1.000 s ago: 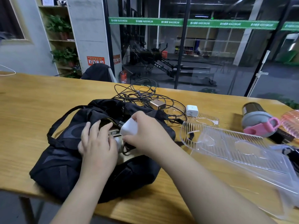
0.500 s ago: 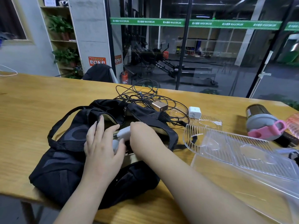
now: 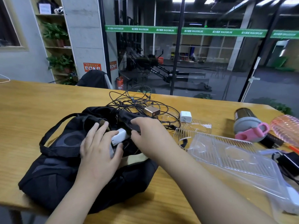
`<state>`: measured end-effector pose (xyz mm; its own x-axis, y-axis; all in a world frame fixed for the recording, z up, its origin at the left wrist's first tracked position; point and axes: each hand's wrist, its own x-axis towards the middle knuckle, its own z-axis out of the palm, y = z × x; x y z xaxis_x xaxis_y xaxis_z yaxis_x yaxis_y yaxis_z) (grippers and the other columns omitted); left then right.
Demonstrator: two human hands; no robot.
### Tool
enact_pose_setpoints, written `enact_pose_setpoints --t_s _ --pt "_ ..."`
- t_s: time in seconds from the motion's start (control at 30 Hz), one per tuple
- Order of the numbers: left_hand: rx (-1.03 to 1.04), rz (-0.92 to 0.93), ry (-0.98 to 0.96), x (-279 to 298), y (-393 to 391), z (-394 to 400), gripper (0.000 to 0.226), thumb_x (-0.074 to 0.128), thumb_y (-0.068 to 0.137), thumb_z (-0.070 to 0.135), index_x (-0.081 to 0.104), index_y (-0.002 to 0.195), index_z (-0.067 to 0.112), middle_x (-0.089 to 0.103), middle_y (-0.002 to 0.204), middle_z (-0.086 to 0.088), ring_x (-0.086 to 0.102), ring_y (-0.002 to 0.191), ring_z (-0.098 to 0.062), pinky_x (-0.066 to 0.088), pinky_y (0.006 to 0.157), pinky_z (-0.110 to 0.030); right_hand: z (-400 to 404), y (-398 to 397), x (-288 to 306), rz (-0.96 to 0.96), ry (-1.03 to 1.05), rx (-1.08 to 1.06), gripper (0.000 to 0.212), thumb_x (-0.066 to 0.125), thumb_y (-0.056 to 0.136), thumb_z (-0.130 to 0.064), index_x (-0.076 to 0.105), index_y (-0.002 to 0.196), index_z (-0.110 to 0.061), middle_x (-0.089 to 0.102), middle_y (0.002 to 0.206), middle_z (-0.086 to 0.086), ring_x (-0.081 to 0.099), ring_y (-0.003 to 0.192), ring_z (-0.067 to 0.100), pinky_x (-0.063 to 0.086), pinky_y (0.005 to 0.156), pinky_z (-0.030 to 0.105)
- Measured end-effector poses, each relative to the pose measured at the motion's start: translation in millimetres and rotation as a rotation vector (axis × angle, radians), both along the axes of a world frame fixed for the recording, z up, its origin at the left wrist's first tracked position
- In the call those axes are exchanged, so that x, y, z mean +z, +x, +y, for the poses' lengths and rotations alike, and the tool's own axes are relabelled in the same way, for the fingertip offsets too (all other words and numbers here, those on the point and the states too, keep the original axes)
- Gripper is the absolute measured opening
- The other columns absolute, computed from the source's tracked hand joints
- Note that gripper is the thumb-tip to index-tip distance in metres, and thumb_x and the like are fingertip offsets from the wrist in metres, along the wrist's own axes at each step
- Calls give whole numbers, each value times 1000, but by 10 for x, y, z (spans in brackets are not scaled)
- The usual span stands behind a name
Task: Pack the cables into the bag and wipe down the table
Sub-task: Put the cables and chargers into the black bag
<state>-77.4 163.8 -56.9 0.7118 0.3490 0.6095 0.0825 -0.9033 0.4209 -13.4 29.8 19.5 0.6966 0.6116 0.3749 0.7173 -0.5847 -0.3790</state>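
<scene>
While the left hand [image 3: 98, 149] lies flat on a white charger [image 3: 119, 136], the right hand [image 3: 145, 133] pinches the bag [image 3: 53, 167] rim.

A clear ribbed plastic tray [image 3: 229, 152] lies on the right part of the wooden bench [image 3: 32, 107], and beyond it a bottle with a grey lid and pink loop [image 3: 248, 125] lies on its side, just beside a pink ribbed plastic piece [image 3: 287, 128] at the right edge. Past the far edge of the bench stands a chair draped in dark cloth [image 3: 93, 79], with a red fire extinguisher [image 3: 120, 83] near it at the foot of a grey pillar [image 3: 84, 34]. A shelf of potted plants [image 3: 56, 44] stands at the left, and a glass wall with a green strip [image 3: 186, 30] lies behind.
</scene>
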Motion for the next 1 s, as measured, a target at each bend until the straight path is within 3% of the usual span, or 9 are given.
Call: enact_pose_setpoints --t_s 0.07,0.23,0.43,0.63,0.9,1.0 --pt "-51 -4 -10 70 40 -99 37 49 87 39 56 121 25 38 145 3 17 140 -13 15 110 -44 -101 27 87 9 21 3 38 48 92 -20 53 130 -16 57 129 1 48 122 18 38 98 29" --pt "-170 7 -2 266 223 -395 46 38 87 48 48 128 30 30 148 8 10 140 -9 8 112 -35 -361 177 263 -4 -4 -23 41 50 91 -25 52 132 -20 56 131 -1 49 119 15 40 94 27" --pt "-207 88 120 517 818 -494 44 45 89 42 36 132 36 14 154 8 -5 137 -3 -10 107 -28 -595 810 432 26 -342 -101 44 54 90 -31 48 133 -21 54 131 1 52 115 21 44 88 31" --pt "-195 157 95 647 1314 -456 42 44 91 41 34 132 38 9 155 9 -7 140 -6 -7 112 -36 -703 1664 374 184 -473 -219 48 54 92 -24 44 138 -14 50 138 6 50 122 23 43 97 31" --pt "-182 150 23 429 1303 -437 41 44 92 40 37 132 36 15 153 12 -5 140 -5 -6 111 -30 -923 2053 48 230 -421 -302 61 59 90 -28 32 143 -16 43 143 8 48 123 26 42 88 29" --pt "-197 106 9 398 1275 -418 40 46 91 38 40 130 36 19 151 14 -2 138 -1 -5 109 -26 -954 2158 -43 246 -432 -323 66 61 88 -27 29 144 -15 39 145 9 46 124 27 43 94 32"
